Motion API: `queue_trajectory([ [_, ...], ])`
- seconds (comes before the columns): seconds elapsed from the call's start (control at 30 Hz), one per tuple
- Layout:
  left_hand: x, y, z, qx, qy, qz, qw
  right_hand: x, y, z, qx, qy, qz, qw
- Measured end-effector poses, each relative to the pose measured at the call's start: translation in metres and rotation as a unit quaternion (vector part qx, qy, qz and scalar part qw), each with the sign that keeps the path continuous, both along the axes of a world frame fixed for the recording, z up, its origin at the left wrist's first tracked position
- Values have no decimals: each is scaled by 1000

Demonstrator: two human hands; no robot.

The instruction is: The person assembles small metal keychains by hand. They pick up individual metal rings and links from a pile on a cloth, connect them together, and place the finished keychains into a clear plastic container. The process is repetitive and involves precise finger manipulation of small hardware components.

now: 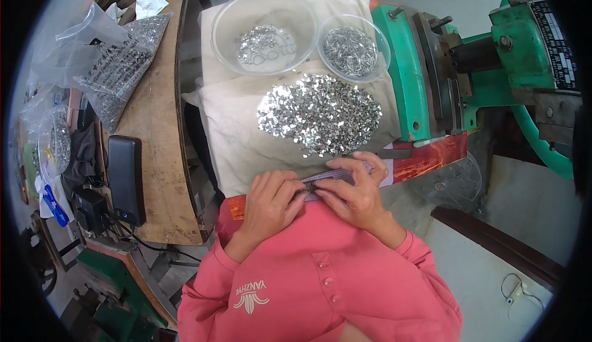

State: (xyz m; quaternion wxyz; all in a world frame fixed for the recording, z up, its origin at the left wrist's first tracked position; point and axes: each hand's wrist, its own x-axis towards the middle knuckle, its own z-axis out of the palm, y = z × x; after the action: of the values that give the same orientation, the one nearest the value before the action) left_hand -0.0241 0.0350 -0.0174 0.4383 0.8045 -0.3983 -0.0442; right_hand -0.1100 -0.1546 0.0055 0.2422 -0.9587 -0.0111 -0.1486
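Close to my body, at the front edge of the cloth-covered table, my left hand (269,201) and my right hand (356,193) meet fingertip to fingertip. Both pinch a small dark piece (310,187) between them, too small and covered to name. Just beyond the fingers spreads a heap of small shiny metal pieces (320,115) on the cream cloth (231,138). Behind the heap stand a large clear plastic tub (225,40) with some metal pieces and rings in it, and a smaller clear tub (386,58) full of slim metal parts.
A green machine (410,83) stands at the right of the table, with a dark flat bar (394,154) near its base. On the wooden bench (161,138) at left are a bag of metal parts (120,65) and a black power bank (126,179). A fan (456,185) is at lower right.
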Motion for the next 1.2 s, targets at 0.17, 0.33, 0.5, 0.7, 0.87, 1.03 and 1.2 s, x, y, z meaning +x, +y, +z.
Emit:
queue_trajectory([
  [0.17, -3, 8, -6, -10, 16, 12, 1000, 0, 4, 0, 17, 21, 17, 1000],
  [0.33, -2, 5, -4, -2, 1, 8, 1000, 11, -8, 4, -4, -9, -16, 1000],
  [0.5, -1, -2, 2, 29, -17, -2, 999, 31, -16, 3, -47, -20, -13, 999],
  [0.7, -2, -2, 3, 40, -19, 0, 999, 54, -12, -1, -90, -28, 47, 994],
  [0.87, -3, 2, 3, 40, -10, -6, 999, 61, -9, -1, -81, -16, 72, 994],
  [1.03, -3, 4, 4, 35, -4, -8, 999, 61, -6, 5, -79, 10, 75, 994],
  [1.2, -3, 2, 4, 22, -1, 10, 1000, 59, -7, 9, -72, 26, 67, 995],
])
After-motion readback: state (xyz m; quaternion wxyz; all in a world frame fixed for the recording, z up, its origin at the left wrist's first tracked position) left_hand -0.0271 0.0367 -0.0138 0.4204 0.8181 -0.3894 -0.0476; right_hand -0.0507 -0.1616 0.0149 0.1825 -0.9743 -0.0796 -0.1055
